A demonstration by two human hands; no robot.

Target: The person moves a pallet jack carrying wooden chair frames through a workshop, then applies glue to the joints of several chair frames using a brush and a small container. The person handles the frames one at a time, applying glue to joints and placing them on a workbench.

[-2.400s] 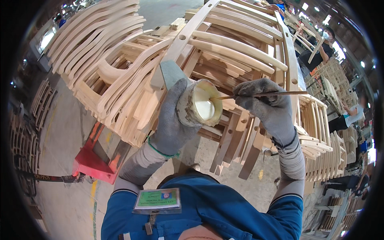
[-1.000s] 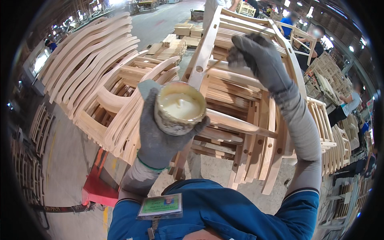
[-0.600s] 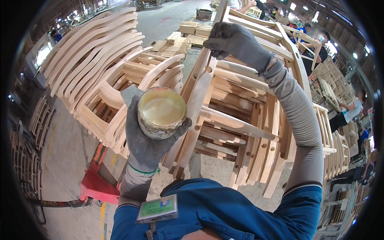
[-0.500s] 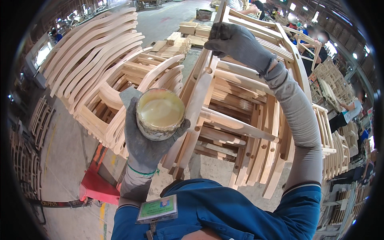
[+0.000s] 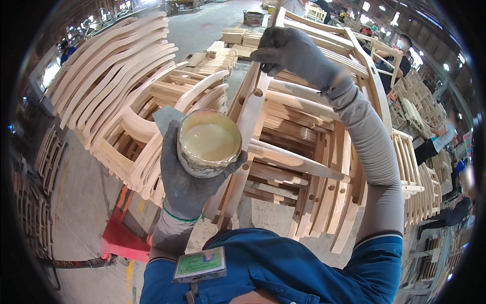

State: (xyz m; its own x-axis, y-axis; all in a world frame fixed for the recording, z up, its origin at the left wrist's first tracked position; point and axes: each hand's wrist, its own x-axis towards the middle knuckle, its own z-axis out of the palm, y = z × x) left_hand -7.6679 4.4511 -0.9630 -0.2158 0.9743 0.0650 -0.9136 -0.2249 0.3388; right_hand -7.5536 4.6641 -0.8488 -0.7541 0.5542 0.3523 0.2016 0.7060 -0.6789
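Observation:
My left hand, in a grey glove, is closed around a round tub with a crusted outside. Pale cream, glossy liquid fills much of it. A flat grey piece sticks out beside the tub at that hand; its kind is unclear. My right hand, gloved too, is closed over the upper end of a wooden chair frame. A thin brown stick rises from its fingers; its lower end is mostly hidden. Round holes show along the frame's rail, one just below the right hand.
Stacked curved wooden frames stand on the left, and more frames lie under the one before me. Beyond are piles of wooden slats. A red pallet jack is at lower left. Other people work at the far right.
My left hand has shifted slightly right and up with the tub. The right hand has moved slightly left in the picture, still on the stick; the whole scene has shifted a little left.

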